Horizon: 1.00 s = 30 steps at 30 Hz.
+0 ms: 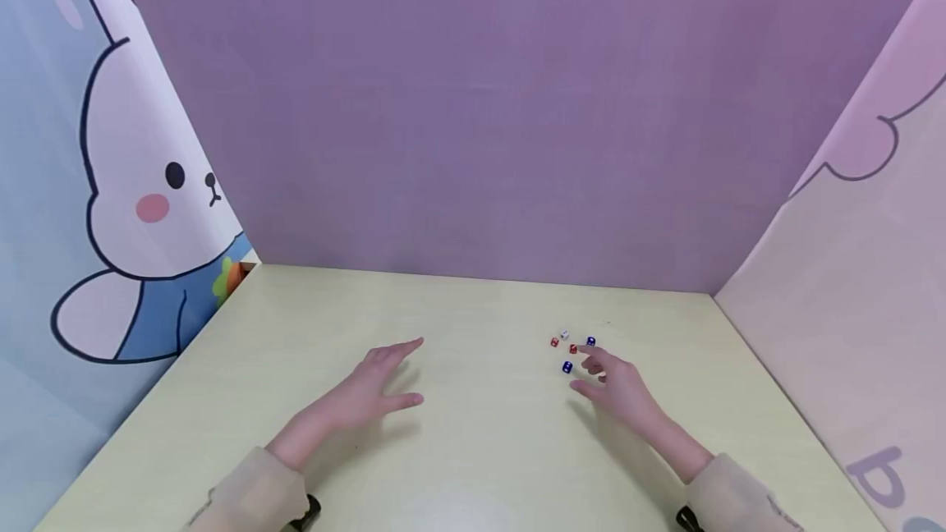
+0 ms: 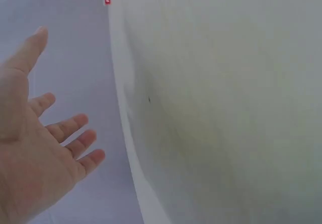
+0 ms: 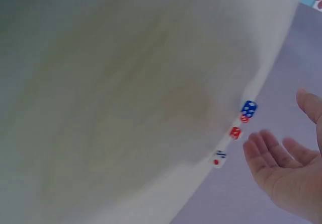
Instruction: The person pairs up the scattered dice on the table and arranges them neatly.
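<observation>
- The left hand hangs over the pale, smooth table, thumb spread well away from the loosely extended fingers, holding nothing.
- The right hand has its fingers slightly bent and its thumb apart from them, nothing pinched between.
- A small red cube die with white pips lies right at the right index fingertip; whether they touch, I cannot tell.
- One dark blue cube die with white pips sits just beyond that index finger.
- A second dark blue die lies just left of the gap between right thumb and index finger.
- Farther out from the right fingertips, slightly left, are a white cube die and another red die.
- A plain purple panel stands beyond both hands.
</observation>
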{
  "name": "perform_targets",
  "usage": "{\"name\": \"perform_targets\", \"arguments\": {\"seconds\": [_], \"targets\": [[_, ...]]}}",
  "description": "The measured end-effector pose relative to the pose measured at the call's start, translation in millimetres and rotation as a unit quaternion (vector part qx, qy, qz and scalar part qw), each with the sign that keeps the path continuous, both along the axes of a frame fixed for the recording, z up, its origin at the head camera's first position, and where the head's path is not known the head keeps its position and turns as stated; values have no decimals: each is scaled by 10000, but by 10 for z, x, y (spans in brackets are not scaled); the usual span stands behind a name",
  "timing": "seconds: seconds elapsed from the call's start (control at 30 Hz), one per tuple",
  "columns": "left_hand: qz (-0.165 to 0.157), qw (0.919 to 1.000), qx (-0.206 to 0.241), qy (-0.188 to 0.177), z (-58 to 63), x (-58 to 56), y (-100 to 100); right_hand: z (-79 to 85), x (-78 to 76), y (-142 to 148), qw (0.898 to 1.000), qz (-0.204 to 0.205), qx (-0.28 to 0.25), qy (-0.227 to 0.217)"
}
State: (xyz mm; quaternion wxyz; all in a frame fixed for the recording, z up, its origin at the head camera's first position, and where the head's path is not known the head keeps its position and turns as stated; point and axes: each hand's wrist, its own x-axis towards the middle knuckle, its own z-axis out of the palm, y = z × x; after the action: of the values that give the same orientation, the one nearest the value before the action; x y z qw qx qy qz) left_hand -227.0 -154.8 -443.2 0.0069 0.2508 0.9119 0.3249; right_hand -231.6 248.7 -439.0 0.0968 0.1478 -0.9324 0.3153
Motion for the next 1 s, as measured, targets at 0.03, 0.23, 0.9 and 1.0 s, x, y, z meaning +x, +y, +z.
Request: {"name": "perform_targets", "arguments": {"seconds": [0.03,0.23,0.9,1.0], "targets": [[-26,10000,-44,21,-4,-26,-7,-7,-30,10,10000,39,16,-75],[-176,9996,-231,-1,-37,-162,-40,-38,-190,31,9993,181,239,-226],[-701,9894,633,-1107,-208,-448,-112,-105,-478,-57,9920,-291,833,-908],[-704,9885,763,-1101,-229,-475,-91,-131,-505,-49,9918,-250,866,-905]]}}
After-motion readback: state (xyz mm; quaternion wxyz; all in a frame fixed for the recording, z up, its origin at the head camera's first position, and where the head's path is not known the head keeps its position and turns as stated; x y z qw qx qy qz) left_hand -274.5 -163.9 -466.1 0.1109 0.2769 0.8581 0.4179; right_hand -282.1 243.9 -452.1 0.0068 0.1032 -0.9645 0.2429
